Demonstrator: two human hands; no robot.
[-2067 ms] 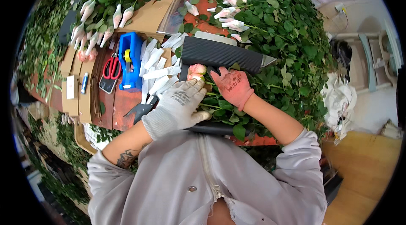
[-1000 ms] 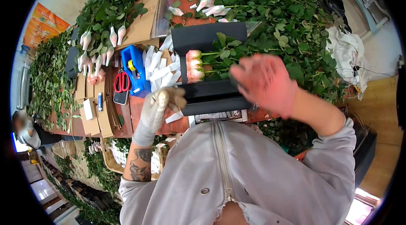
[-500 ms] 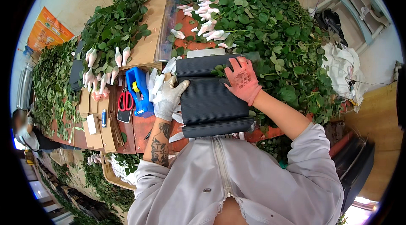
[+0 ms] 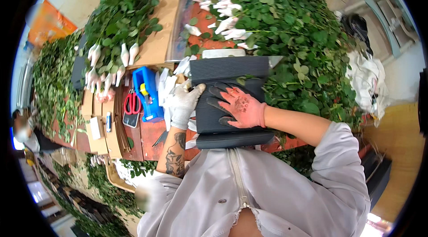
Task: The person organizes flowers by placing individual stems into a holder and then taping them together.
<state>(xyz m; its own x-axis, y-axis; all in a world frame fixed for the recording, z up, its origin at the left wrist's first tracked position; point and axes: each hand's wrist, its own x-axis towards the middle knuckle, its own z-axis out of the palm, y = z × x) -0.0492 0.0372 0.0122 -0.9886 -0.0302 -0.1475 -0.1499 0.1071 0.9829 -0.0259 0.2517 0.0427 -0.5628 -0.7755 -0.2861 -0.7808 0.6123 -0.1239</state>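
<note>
My left hand (image 4: 187, 98), in a pale glove, grips the left edge of a black ribbed wrap (image 4: 232, 67), its thumb on top. My right hand (image 4: 236, 105), in a red glove with dark fingers, lies spread on the wrap's middle panel. A leafy sprig (image 4: 243, 79) pokes out between the panels; any flower heads under them are hidden. Left of the wrap are loose white sleeves (image 4: 168, 85), a blue tape dispenser (image 4: 150, 96), red-handled scissors (image 4: 133, 103) and a phone (image 4: 130, 121).
Leafy rose stems (image 4: 298, 45) with white-sleeved heads (image 4: 229, 23) cover much of the red table (image 4: 147, 145). Cardboard sheets (image 4: 156, 23), small card pieces (image 4: 109, 139) and white cloth (image 4: 365, 81) lie around. Another person (image 4: 26, 134) is at the far left; a pale frame (image 4: 383, 27) stands right.
The black wrap has folded over the pink roses seen earlier. My left hand has moved to its left edge, and my right hand has slid down from its upper right onto the middle panel.
</note>
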